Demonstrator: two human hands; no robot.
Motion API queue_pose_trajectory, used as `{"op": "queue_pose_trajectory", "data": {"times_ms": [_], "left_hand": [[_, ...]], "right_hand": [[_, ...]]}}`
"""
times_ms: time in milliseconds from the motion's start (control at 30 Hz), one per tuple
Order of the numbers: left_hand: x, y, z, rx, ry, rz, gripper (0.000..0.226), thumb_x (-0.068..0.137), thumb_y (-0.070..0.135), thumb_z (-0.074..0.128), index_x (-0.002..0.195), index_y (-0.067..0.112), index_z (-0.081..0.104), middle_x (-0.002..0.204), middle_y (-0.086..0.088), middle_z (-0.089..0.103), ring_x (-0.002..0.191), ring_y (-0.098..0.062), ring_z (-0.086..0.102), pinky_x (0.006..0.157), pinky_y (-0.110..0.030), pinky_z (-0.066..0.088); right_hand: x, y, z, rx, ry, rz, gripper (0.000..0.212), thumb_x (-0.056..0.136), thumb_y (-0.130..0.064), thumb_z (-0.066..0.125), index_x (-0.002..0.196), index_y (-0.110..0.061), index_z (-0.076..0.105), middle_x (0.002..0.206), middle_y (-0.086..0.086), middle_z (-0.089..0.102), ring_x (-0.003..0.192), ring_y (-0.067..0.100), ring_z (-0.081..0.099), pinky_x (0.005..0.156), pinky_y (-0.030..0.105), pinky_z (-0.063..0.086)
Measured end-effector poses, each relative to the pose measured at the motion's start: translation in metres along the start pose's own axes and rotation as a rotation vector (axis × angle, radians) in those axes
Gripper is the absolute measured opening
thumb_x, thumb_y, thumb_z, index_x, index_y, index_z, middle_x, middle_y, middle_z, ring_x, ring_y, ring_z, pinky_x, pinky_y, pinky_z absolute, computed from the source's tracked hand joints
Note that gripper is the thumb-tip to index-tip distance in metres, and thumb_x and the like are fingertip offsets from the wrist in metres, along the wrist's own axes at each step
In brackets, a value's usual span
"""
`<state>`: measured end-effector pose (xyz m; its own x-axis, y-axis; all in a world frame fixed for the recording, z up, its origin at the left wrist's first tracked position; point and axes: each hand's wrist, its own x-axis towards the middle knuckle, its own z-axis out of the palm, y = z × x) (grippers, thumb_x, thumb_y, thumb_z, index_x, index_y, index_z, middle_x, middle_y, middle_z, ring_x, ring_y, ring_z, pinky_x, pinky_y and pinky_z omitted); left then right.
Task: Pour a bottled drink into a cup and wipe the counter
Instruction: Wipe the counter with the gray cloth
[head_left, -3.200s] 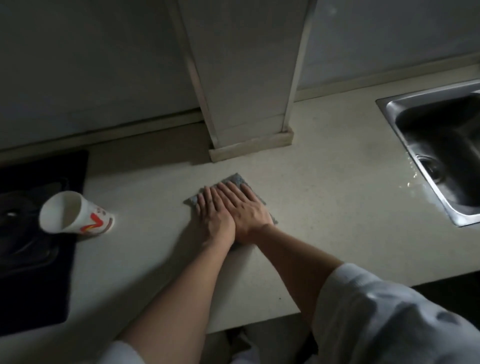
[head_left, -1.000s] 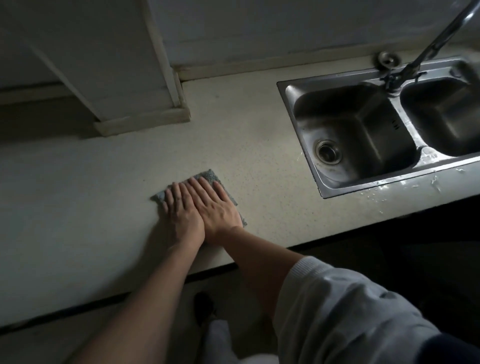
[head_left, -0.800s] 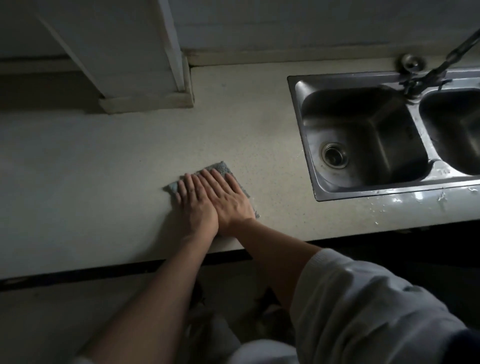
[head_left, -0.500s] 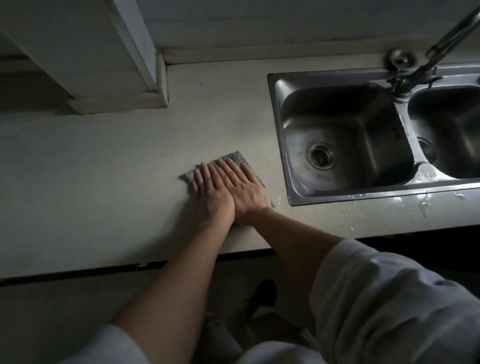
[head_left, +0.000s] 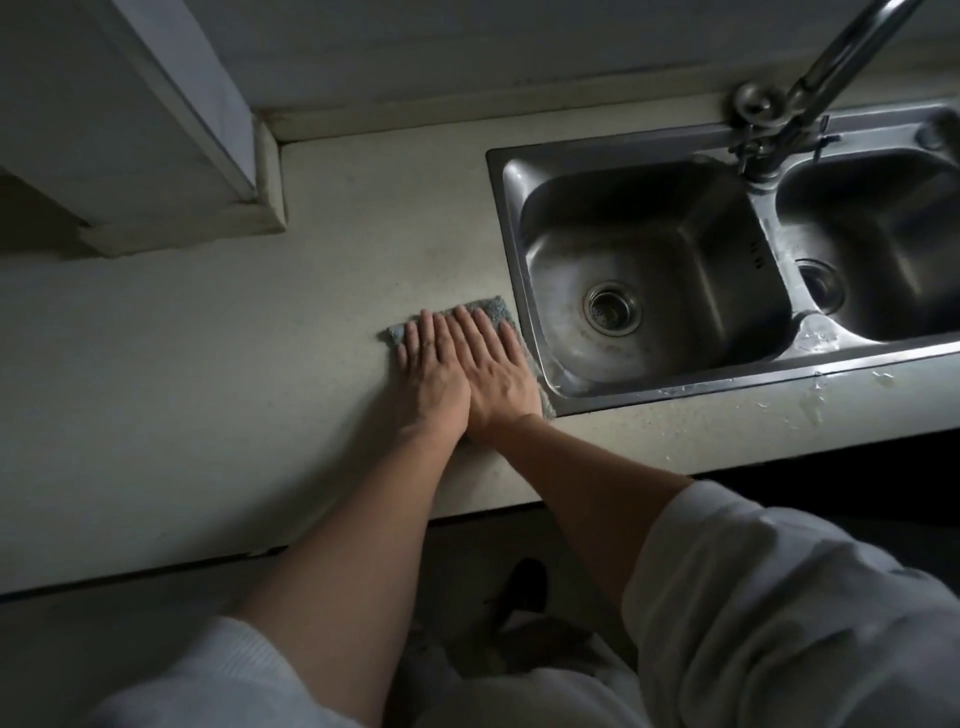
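Steel sink (head_left: 524, 270) (double-bowled), faucet (head_left: 831, 67)

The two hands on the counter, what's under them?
A grey cloth lies flat under the left hand and right hand, beside the sink. Only its far edge and right side show; the counter beneath it is hidden.

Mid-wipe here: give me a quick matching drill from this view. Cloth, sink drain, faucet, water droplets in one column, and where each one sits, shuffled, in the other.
1. cloth
2. sink drain
3. faucet
4. water droplets

A. on the counter in front of the sink
B. bottom of the left basin
C. flat under the left hand and right hand
D. behind the divider between the basins

Pairs: 1-C, 2-B, 3-D, 4-A
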<state>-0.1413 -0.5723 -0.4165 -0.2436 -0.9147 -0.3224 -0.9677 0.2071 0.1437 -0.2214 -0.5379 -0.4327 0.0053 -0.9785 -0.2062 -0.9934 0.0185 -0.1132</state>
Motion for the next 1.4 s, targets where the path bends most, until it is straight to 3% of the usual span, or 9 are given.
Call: {"op": "queue_pose_trajectory", "data": {"times_ms": [300, 400, 533, 567, 700, 933, 1133, 1200, 1400], "left_hand": [[-0.025, -0.095, -0.001, 0.019, -0.01, -0.245, 0.056, 0.105, 0.015, 0.015, 0.154, 0.003, -0.009, 0.164, -0.016, -0.01, 0.152, -0.029, -0.01, 0.117, -0.039, -0.016], [-0.01, -0.115, -0.005, -0.063, 0.035, -0.321, 0.068, 0.09, 0.021, -0.01, 0.154, -0.001, -0.002, 0.164, -0.019, -0.002, 0.152, -0.032, -0.004, 0.116, -0.039, -0.015], [0.031, -0.14, -0.003, -0.145, 0.18, -0.352, 0.068, 0.088, 0.015, 0.006, 0.14, -0.016, 0.037, 0.147, -0.035, 0.037, 0.139, -0.047, 0.036, 0.116, -0.059, 0.025], [0.041, -0.146, -0.006, -0.15, 0.172, -0.342, 0.067, 0.089, 0.014, 0.007, 0.14, -0.017, 0.037, 0.146, -0.036, 0.037, 0.138, -0.048, 0.036, 0.114, -0.06, 0.027], [0.076, -0.154, -0.027, -0.101, 0.047, -0.313, 0.09, 0.071, 0.021, -0.023, 0.153, -0.006, 0.004, 0.162, -0.024, 0.002, 0.151, -0.035, -0.001, 0.122, -0.044, -0.006], [0.125, -0.137, -0.053, 0.022, -0.012, -0.192, 0.098, 0.062, 0.023, -0.027, 0.155, 0.0, -0.004, 0.164, -0.016, -0.005, 0.152, -0.029, -0.005, 0.119, -0.039, -0.012], [0.14, -0.094, -0.058, 0.081, -0.026, -0.049, 0.077, 0.081, 0.02, -0.015, 0.155, 0.001, -0.004, 0.164, -0.016, -0.006, 0.152, -0.03, -0.005, 0.12, -0.041, -0.011], [0.144, -0.072, -0.053, 0.102, -0.035, -0.009, 0.057, 0.099, 0.012, 0.003, 0.155, 0.002, -0.005, 0.164, -0.014, -0.008, 0.152, -0.029, -0.007, 0.12, -0.04, -0.01], [0.153, -0.009, -0.042, 0.059, -0.016, 0.117, 0.057, 0.104, 0.008, 0.019, 0.155, 0.003, -0.006, 0.164, -0.013, -0.009, 0.152, -0.028, -0.009, 0.12, -0.041, -0.012]], "right_hand": [[0.017, -0.089, 0.0, 0.016, -0.089, -0.316, 0.079, 0.095, -0.047, 0.029, 0.155, -0.018, -0.014, 0.162, 0.001, -0.019, 0.147, 0.019, -0.024, 0.121, 0.045, -0.007], [0.046, -0.103, -0.004, -0.033, -0.093, -0.403, 0.078, 0.096, -0.049, 0.03, 0.156, -0.019, -0.01, 0.164, 0.0, -0.013, 0.149, 0.018, -0.019, 0.121, 0.044, -0.007], [0.092, -0.117, -0.009, -0.046, -0.105, -0.464, 0.077, 0.094, -0.051, 0.029, 0.157, -0.022, -0.005, 0.165, -0.002, -0.006, 0.151, 0.017, -0.011, 0.122, 0.042, -0.003], [0.102, -0.119, -0.01, -0.048, -0.106, -0.458, 0.077, 0.094, -0.051, 0.03, 0.157, -0.022, -0.004, 0.165, -0.003, -0.005, 0.151, 0.017, -0.011, 0.122, 0.042, -0.003], [0.139, -0.123, -0.017, -0.035, -0.09, -0.391, 0.077, 0.094, -0.05, 0.032, 0.157, -0.022, -0.002, 0.165, -0.004, -0.004, 0.151, 0.015, -0.01, 0.122, 0.04, -0.005], [0.171, -0.101, -0.023, 0.009, -0.007, -0.219, 0.073, 0.095, -0.047, 0.026, 0.157, -0.019, 0.0, 0.165, -0.003, -0.004, 0.15, 0.015, -0.011, 0.122, 0.039, -0.006], [0.165, -0.062, -0.023, 0.071, 0.014, -0.057, 0.072, 0.097, -0.045, 0.03, 0.157, -0.019, 0.002, 0.165, -0.004, -0.002, 0.151, 0.014, -0.008, 0.122, 0.039, -0.005], [0.158, -0.041, -0.024, 0.078, 0.028, -0.007, 0.072, 0.097, -0.046, 0.03, 0.157, -0.019, 0.001, 0.165, -0.005, -0.002, 0.151, 0.014, -0.008, 0.122, 0.038, -0.004], [0.139, 0.017, -0.026, 0.107, 0.037, 0.143, 0.075, 0.096, -0.048, 0.032, 0.157, -0.022, -0.002, 0.165, -0.006, -0.004, 0.15, 0.013, -0.011, 0.122, 0.038, -0.004]]}}
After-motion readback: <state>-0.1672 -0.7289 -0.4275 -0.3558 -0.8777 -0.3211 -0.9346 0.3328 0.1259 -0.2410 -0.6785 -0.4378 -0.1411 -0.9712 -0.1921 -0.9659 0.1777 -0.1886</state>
